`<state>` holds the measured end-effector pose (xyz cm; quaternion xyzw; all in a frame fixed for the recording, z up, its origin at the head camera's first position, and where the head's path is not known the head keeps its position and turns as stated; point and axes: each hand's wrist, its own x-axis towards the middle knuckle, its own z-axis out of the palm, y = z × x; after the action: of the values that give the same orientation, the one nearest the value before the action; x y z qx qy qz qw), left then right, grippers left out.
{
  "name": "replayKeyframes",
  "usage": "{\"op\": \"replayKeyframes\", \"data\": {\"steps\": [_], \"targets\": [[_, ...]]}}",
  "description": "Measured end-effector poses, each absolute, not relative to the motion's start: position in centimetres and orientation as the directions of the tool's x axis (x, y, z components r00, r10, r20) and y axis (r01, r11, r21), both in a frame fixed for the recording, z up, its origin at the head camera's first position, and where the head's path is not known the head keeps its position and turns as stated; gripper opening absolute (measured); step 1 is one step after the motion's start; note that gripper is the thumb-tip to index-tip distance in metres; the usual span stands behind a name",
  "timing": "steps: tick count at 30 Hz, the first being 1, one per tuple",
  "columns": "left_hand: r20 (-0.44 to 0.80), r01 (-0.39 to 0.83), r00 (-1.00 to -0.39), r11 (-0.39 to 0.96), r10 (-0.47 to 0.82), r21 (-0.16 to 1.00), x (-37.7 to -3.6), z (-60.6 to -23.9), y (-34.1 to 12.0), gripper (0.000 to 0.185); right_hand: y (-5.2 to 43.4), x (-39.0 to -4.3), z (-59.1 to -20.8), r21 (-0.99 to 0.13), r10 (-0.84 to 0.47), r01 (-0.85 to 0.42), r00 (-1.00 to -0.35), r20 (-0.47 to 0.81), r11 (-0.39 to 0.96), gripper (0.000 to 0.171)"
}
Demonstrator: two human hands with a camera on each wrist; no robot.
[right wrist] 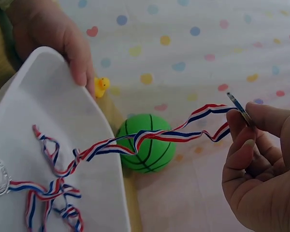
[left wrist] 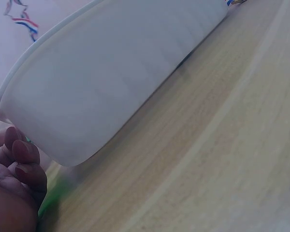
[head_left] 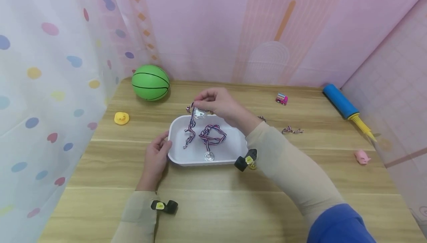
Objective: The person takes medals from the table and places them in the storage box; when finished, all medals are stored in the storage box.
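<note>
A white plastic tray (head_left: 186,161) stands on the wooden table. At its left end, my left hand (head_left: 156,156) grips the rim, thumb on top and fingers curled below. Over the tray's back edge, my right hand (head_left: 221,104) pinches a silver medal (head_left: 199,113) between thumb and fingertips. From that medal a red, white and blue ribbon (right wrist: 154,135) trails down into the tray. Inside lies a second silver medal (head_left: 208,156), its striped ribbon (head_left: 213,135) bunched behind it.
Behind the tray to the left are a green ball (head_left: 151,82) and a yellow duck (head_left: 121,118). Rightward lie a striped ribbon (head_left: 291,130), a toy truck (head_left: 281,98), a blue pump (head_left: 341,102) and a pink pig (head_left: 361,157). A gold medal (head_left: 252,166) peeks out beside the right wrist.
</note>
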<state>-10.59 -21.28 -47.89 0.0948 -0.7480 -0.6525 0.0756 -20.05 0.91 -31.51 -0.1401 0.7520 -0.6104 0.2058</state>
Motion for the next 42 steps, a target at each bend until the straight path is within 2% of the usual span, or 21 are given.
{"op": "replayKeyframes", "data": {"steps": [14,30,35,42], "targets": [[-0.033,-0.064,-0.97,0.124,-0.24,0.99,-10.6,-47.8,-21.4,0.038,4.9,-19.9,-36.1,-0.958,-0.393,0.14,-0.89,-0.232,0.25,0.017],[-0.034,-0.068,-0.967,0.128,-0.251,0.99,-10.4,-47.6,-21.3,0.037,5.1,-19.3,-39.2,-0.935,-0.313,0.229,-0.898,-0.31,0.269,0.017],[-0.039,-0.078,-0.966,0.141,-0.256,0.987,-10.3,-47.4,-21.4,0.037,4.8,-18.9,-40.3,-0.936,-0.332,0.22,-0.892,-0.307,0.275,0.014],[-0.048,-0.082,-0.966,0.126,-0.255,0.989,-10.2,-47.4,-21.3,0.036,4.1,-18.6,-41.7,-0.918,-0.334,0.157,-0.898,-0.285,0.364,0.011]]}}
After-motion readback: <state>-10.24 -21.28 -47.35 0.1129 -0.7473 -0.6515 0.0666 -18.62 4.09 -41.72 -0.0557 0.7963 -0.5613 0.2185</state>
